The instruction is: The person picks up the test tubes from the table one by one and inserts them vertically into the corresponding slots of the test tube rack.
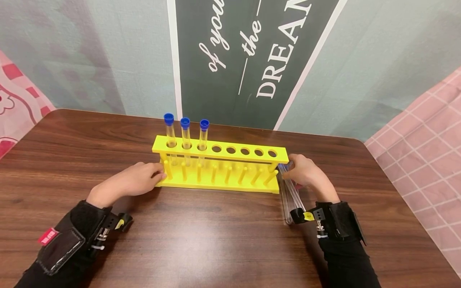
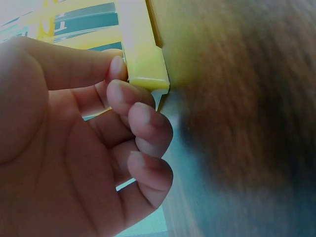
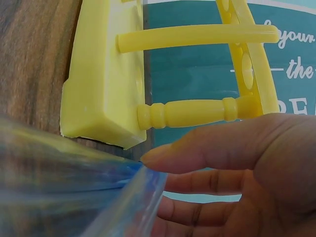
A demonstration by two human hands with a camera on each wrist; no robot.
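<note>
Bright even light, soft sheen on table (image 1: 201, 240), wrist views blurred close up

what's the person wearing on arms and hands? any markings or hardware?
Both hands are bare: left hand, right hand. Black sleeves cover both forearms. Each wrist carries a black strap mount with small metal fittings and a yellow-marked camera. The left strap bears a red tag with white lettering, too small to read.
</note>
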